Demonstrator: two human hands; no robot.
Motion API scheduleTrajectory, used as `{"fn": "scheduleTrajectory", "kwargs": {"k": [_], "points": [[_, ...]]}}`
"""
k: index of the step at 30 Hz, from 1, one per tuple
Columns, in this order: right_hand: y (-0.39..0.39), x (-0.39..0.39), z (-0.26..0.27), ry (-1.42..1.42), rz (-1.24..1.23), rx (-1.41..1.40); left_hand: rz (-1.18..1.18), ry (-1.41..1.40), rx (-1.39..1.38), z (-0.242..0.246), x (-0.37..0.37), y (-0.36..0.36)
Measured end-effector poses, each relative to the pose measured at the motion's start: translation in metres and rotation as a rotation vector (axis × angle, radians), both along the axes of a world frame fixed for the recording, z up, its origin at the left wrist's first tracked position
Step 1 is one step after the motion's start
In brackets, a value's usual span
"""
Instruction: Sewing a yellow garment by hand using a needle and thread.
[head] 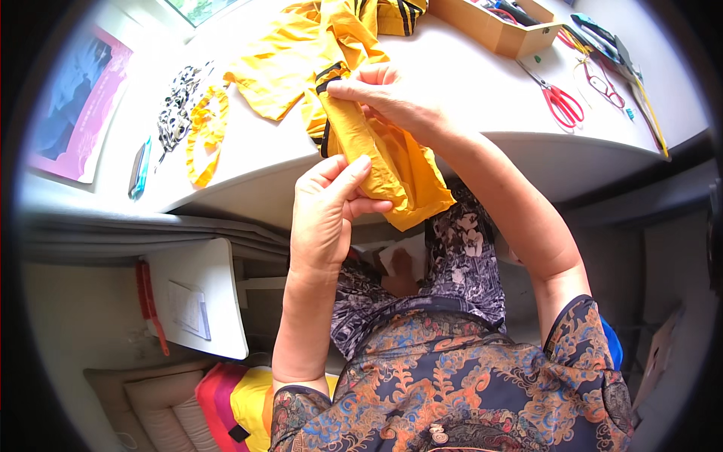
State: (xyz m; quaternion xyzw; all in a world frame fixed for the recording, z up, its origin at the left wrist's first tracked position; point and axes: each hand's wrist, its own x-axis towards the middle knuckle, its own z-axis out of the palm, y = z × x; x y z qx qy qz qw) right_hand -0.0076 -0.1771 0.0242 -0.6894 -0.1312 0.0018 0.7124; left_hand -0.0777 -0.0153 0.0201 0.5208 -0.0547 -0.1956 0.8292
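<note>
A yellow fabric garment with black stripes lies over the white table, and one part of it is lifted past the front edge. My left hand pinches the folded yellow cloth low down, thumb on top and fingers beneath. Higher up, my right hand grips the same piece beside its black-striped end, thumb laid over the band. Between the hands the fold runs slanting, and a loose flap hangs to the right over my lap. What the right fingertips do behind the cloth is partly hidden.
On the table are red-handled scissors, red-framed glasses, a wooden box of tools, a yellow scrunched fabric band, a black-and-white patterned cloth and a blue-edged item. A white board stands lower left.
</note>
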Motion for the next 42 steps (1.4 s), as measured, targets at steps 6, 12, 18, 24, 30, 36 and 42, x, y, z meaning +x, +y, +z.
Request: {"fn": "scheduleTrajectory", "kwargs": {"k": [6, 12, 18, 24, 30, 36, 42], "points": [[0.0, 0.001, -0.002, 0.016, 0.038, 0.021, -0.002, 0.015, -0.005, -0.002, -0.001, -0.003], [-0.002, 0.0, -0.008, 0.019, 0.036, 0.009, 0.016, 0.003, -0.01, -0.004, -0.001, -0.008], [0.0, -0.003, -0.009, 0.059, 0.046, -0.015, -0.005, -0.006, -0.074, -0.007, 0.001, -0.01], [-0.024, -0.039, 0.001, 0.059, -0.183, -0.103, 0.008, 0.024, -0.182, -0.003, 0.002, -0.01], [-0.044, -0.099, -0.004, 0.118, -0.137, -0.115, 0.091, 0.068, -0.356, 0.007, 0.011, -0.005], [-0.064, -0.109, -0.003, 0.1, -0.056, -0.308, 0.121, -0.027, -0.347, 0.018, 0.022, 0.002], [-0.069, -0.103, -0.004, 0.149, -0.047, -0.375, 0.211, -0.059, -0.46, 0.028, 0.028, 0.008]]}}
